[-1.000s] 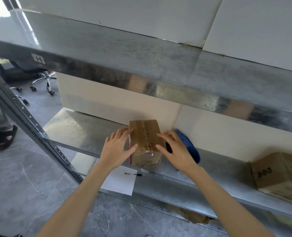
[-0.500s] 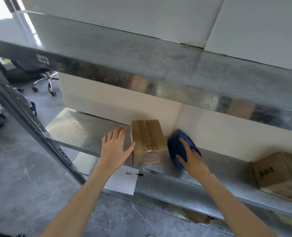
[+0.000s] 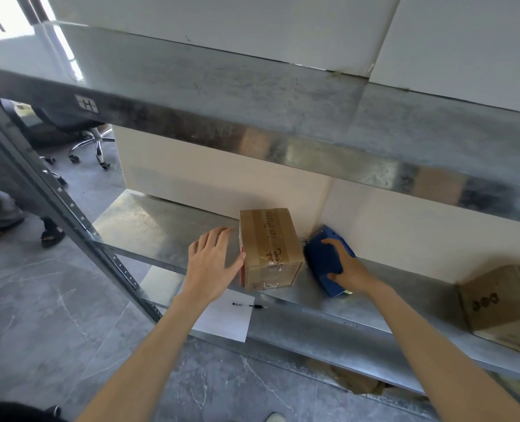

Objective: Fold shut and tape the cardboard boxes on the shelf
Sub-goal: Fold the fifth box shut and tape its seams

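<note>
Since a second ago: right hand (image 3: 348, 269) off the top of the small cardboard box (image 3: 269, 248) and onto the blue tape dispenser (image 3: 322, 263) just right of that box, fingers curled over its top in a grip. Left hand (image 3: 214, 263) little changed, flat against the box's left side, fingers straight and spread, thumb touching the near left edge, holding nothing.

Box standing on the metal shelf (image 3: 161, 226), flaps closed, long axis running from the shelf's front edge back to the wall behind. Short end toward the camera, with crinkled clear tape over it. Strip of brown tape and a line of handwriting along the top, following the long axis.

Dispenser tilted, far end against the wall, near end toward the shelf's front edge. Well to the right of the box, at the frame edge, a second cardboard box (image 3: 505, 306), larger. Below the box's front, a white sheet of paper (image 3: 225, 318) with a pen (image 3: 249, 305) on it. Above the box, the upper shelf (image 3: 252, 102), overhanging. Far left of the box, a slanted shelf post (image 3: 70, 220), an office chair base (image 3: 91, 144), and another person's sandalled feet (image 3: 51, 236).
</note>
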